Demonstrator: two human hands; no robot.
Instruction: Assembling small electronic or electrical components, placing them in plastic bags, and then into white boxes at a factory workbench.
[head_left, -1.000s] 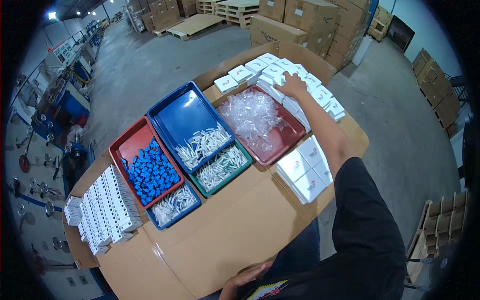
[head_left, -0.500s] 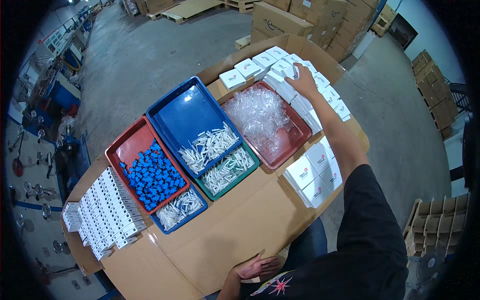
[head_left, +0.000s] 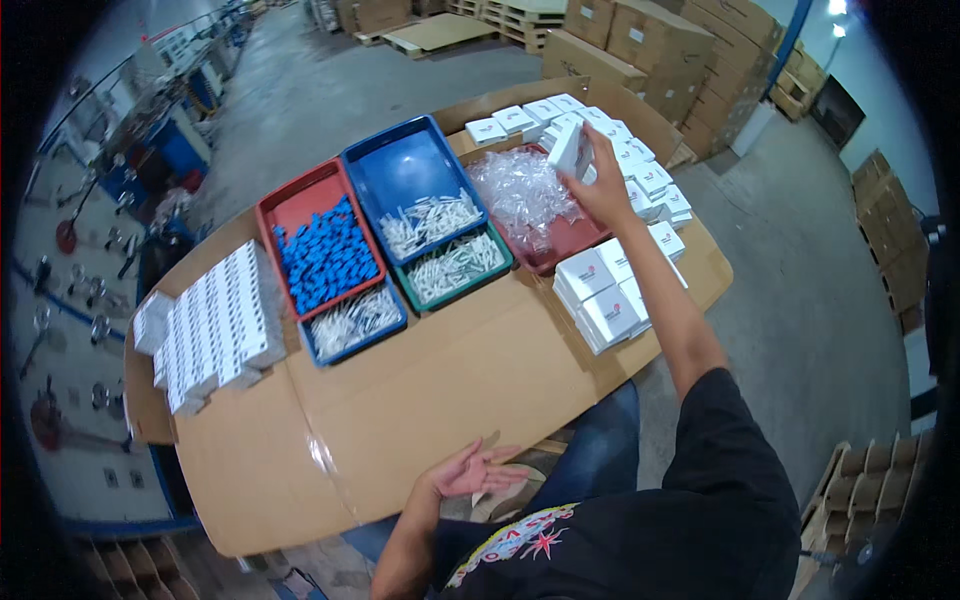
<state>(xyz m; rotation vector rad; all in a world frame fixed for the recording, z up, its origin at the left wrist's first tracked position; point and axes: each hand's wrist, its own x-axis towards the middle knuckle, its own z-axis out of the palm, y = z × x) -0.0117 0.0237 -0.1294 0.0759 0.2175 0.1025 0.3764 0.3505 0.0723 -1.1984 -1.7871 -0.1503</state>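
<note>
Surface (head_left: 440, 390): a broad spread of flattened brown cardboard that carries everything; its bare part lies nearest the person.
Blue tray (head_left: 400, 170): the biggest tray, at the far middle, with a heap of small white parts (head_left: 432, 222) at its near end.
Red tray (head_left: 300, 205): just left of the blue tray, holding a pile of small blue caps (head_left: 325, 258).
Dark red tray (head_left: 570, 240): right of the blue tray, filled with crumpled clear plastic bags (head_left: 520, 190).
Green tray (head_left: 456, 270): small, against the blue tray's near edge, holding more white parts.
Small blue tray (head_left: 352, 325): at the red tray's near corner, also with white parts.
White strips (head_left: 215, 330): rows of them stacked at the left end of the surface.
White boxes (head_left: 603, 298): a stack at the right edge, and more laid in rows along the far right corner.
Right hand (head_left: 600, 185): stretched far over the dark red tray, fingers pinched around one small white box (head_left: 570, 150), held up above the bags and the rows.
Left hand (head_left: 475, 470): at the near edge of the surface, palm up, fingers loosely spread, holding nothing.
</note>
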